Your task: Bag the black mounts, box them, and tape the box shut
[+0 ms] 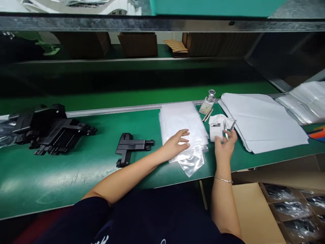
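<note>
My left hand (177,144) lies flat with fingers spread on a stack of clear plastic bags (184,125) on the green table (76,169). My right hand (224,144) is closed around a thin metal tool, seemingly tweezers (225,130), and touches a small white roll of labels (215,130). A single black plastic part (130,147) lies left of the bags, apart from both hands.
A pile of black plastic parts (48,130) sits at the left. A small glass bottle (208,103) stands behind the roll. White sheets (261,120) are stacked at the right, more bags (304,103) beyond. A cardboard box with bagged parts (291,210) stands below right.
</note>
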Motion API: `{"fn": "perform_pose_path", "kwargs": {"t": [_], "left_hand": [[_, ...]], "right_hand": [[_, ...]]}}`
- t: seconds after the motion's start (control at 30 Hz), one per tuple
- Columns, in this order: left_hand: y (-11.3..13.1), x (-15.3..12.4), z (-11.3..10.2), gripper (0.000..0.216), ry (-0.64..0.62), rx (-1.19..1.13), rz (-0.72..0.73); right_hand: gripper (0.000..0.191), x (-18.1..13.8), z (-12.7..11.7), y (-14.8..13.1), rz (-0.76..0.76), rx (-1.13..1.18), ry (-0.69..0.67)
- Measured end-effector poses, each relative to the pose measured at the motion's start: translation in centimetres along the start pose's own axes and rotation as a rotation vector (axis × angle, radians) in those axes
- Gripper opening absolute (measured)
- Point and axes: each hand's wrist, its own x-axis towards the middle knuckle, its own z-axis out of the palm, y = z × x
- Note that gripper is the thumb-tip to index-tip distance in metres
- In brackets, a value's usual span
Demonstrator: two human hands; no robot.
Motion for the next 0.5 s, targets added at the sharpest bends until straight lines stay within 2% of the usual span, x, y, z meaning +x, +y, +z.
{"fn": "perform_pose_path", "kwargs": {"t": [0.07, 0.1, 0.17, 0.2, 0.23, 0.3, 0.33, 0.4, 0.47, 0.5], "left_hand": [[0.6, -1.8, -4.0, 0.033, 0.049, 0.196, 0.060], [0.6, -2.8, -6.5, 0.029, 0.135, 0.306, 0.084], [-0.3, -5.1, -11.7, 0.030, 0.384, 0.536, 0.107], [-1.2, -6.2, -14.1, 0.031, 0.483, 0.637, 0.100], [-2.4, -7.2, -16.1, 0.032, 0.523, 0.707, 0.084], [-5.2, -8.9, -18.8, 0.037, 0.506, 0.749, 0.056], [-6.5, -9.6, -19.3, 0.039, 0.492, 0.741, 0.049], [-8.7, -10.4, -18.6, 0.042, 0.516, 0.714, 0.049], [-10.0, -10.8, -16.5, 0.043, 0.586, 0.696, 0.050], [-10.2, -11.0, -15.2, 0.043, 0.616, 0.683, 0.043]], "right_hand": [[0.063, 1.5, -0.8, 0.2, -0.036, -0.157, 0.017], [0.058, 1.8, -1.0, -0.3, -0.064, -0.214, 0.046], [0.041, 1.7, -1.0, -2.0, -0.123, -0.225, 0.137], [0.031, 1.3, -0.7, -3.1, -0.131, -0.156, 0.179], [0.022, 0.6, -0.1, -4.3, -0.111, -0.037, 0.194], [0.011, -1.2, 1.9, -6.8, 0.018, 0.253, 0.083], [0.013, -2.2, 3.3, -8.0, 0.104, 0.372, -0.037], [0.016, -4.5, 6.3, -10.3, 0.234, 0.483, -0.339], [0.016, -6.8, 9.2, -12.4, 0.251, 0.476, -0.598], [0.016, -7.8, 10.5, -13.2, 0.236, 0.458, -0.686]]}}
